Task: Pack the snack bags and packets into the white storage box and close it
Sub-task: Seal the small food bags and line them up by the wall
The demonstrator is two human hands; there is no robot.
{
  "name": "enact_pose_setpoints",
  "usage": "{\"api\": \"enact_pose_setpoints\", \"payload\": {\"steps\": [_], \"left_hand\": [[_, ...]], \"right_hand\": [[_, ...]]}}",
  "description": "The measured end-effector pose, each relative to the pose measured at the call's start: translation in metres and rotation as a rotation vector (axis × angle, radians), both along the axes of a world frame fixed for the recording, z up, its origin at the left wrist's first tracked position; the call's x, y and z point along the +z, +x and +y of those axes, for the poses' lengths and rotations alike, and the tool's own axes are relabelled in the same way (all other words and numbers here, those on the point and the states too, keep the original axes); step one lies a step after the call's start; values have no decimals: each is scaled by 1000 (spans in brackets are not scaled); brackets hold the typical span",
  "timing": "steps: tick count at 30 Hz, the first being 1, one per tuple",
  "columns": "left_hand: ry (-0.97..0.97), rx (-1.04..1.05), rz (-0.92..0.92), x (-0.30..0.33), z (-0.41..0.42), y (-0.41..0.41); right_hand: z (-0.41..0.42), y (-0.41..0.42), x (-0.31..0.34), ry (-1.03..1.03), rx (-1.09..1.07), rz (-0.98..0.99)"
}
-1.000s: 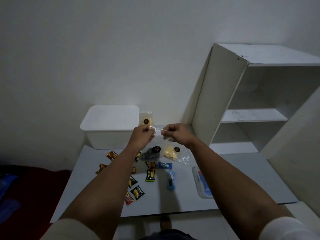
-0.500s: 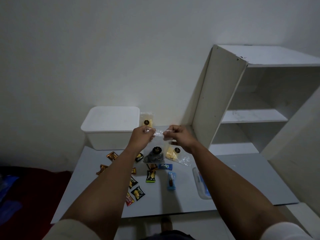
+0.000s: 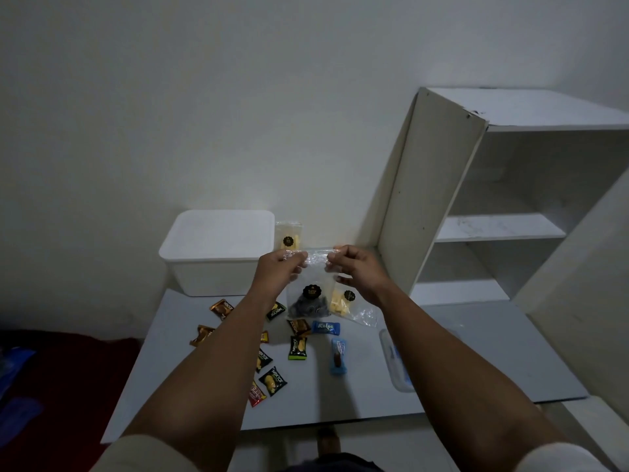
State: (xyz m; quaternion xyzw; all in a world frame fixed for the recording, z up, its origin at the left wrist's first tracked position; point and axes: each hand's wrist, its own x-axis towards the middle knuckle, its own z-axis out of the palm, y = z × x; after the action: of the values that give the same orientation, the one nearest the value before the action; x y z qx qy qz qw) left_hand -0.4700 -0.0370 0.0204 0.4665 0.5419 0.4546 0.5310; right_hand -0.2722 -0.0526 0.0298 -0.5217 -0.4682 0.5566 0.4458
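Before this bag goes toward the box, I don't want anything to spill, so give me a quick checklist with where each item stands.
1. Both hands grip the bag: left hand and right hand pinch the clear bag's top edge. Ok.
2. Bag top sealed: cannot tell.
3. White storage box open to receive: lid sits on it. Not ok.
4. Bag lifted off the table: cannot tell.
5. Other snacks packed: packets still lie on the table. Not ok.
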Motion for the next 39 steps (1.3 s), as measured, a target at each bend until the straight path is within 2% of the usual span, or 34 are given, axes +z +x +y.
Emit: {"api": "enact_pose_setpoints", "payload": {"steps": [8, 13, 34, 39], "left_hand": [[4, 38, -35, -2, 3, -6], [-42, -7, -30, -1, 3, -5], [-27, -144, 106, -4, -2, -5], [22, -161, 159, -4, 0, -6]], "right_hand": [[0, -7, 0, -15, -47, 46], [-1, -13, -2, 25, -74, 28], [8, -24, -9, 110, 58, -309], [7, -21, -4, 117, 37, -252]]}}
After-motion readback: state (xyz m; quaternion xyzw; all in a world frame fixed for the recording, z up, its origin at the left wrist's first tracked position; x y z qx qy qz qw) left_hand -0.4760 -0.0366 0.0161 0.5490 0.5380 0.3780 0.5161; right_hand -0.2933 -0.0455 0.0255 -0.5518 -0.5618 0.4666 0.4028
